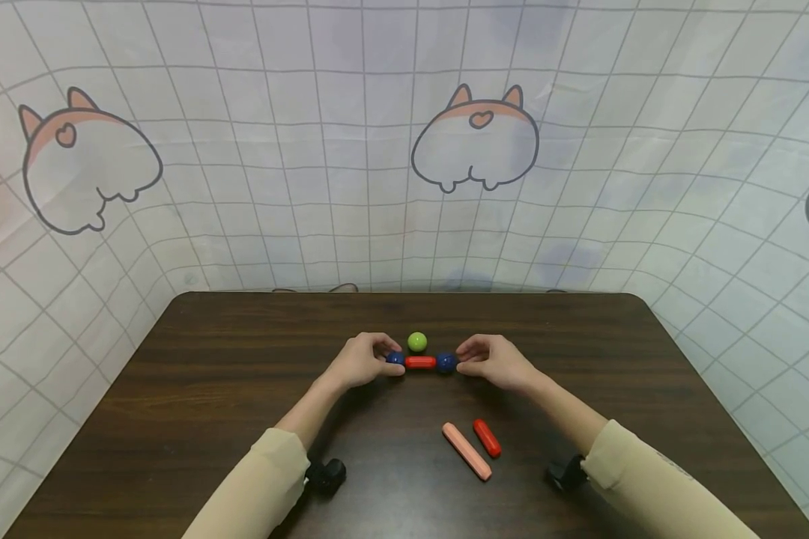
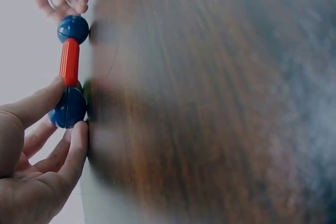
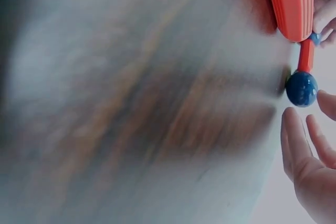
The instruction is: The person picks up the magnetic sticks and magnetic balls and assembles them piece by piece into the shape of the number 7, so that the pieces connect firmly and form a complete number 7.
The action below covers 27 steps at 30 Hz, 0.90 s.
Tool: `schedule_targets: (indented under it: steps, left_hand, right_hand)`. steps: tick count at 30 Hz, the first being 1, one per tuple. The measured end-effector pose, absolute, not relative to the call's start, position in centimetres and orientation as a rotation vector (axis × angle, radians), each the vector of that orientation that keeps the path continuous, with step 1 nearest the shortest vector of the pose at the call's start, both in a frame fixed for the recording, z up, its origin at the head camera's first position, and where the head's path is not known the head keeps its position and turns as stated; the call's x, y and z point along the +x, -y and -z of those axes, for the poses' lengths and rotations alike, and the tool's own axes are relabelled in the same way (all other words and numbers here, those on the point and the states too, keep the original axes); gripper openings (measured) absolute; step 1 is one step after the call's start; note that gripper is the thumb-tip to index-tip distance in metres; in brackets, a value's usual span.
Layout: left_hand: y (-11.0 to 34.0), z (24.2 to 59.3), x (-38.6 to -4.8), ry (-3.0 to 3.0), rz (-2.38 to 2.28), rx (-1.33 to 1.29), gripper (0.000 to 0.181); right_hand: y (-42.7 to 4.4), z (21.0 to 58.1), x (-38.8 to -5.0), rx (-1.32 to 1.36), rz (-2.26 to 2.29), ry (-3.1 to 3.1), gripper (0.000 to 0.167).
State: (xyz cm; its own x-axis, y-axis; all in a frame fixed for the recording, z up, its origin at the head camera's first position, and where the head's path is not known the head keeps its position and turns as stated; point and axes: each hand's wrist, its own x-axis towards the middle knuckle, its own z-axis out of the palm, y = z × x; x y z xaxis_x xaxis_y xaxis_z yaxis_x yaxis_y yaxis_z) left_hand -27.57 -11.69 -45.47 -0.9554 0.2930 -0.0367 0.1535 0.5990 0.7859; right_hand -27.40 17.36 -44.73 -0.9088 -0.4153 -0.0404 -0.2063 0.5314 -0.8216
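Note:
A short red rod point(image 1: 421, 362) joins two dark blue balls, lying level on the table. My left hand point(image 1: 362, 361) holds the left blue ball point(image 2: 68, 107) between thumb and fingers; the thumb tip lies near where the rod meets it. Beside the right blue ball point(image 1: 447, 363) is my right hand point(image 1: 502, 364), its thumb and fingers spread loosely. In the right wrist view a small gap shows between those fingertips point(image 3: 290, 113) and the ball point(image 3: 302, 88). A light green ball point(image 1: 416, 342) sits just behind the red rod.
Nearer the front of the dark wooden table point(image 1: 209, 419) lie a long salmon rod point(image 1: 467, 451) and a second short red rod point(image 1: 487, 439), side by side and slanted. A patterned white cloth point(image 1: 364, 224) hangs behind the table's far edge and along both sides.

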Motion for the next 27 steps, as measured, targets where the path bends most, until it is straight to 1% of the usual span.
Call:
schedule_targets:
  steps: [5, 14, 21, 27]
  left_hand:
    - [11.8, 45.4, -27.5, -2.63, -1.313, 0.356, 0.027]
    - [12.0, 45.8, -27.5, -2.587, -1.375, 0.334, 0.028]
    - [12.0, 45.9, -27.4, -2.571, -1.393, 0.338, 0.028]
    - [12.1, 46.0, -27.5, -2.571, -1.405, 0.344, 0.03]
  right_hand:
    - [-18.1, 44.3, -26.5, -0.557, 1.253, -2.548, 0.026]
    - [-19.3, 43.7, -24.9, -0.592, 1.286, -2.382, 0.033]
    - [-20.1, 43.4, -23.1, -0.602, 1.27, -2.291, 0.038]
    - [-20.4, 43.4, -22.0, -0.581, 1.227, -2.257, 0.036]
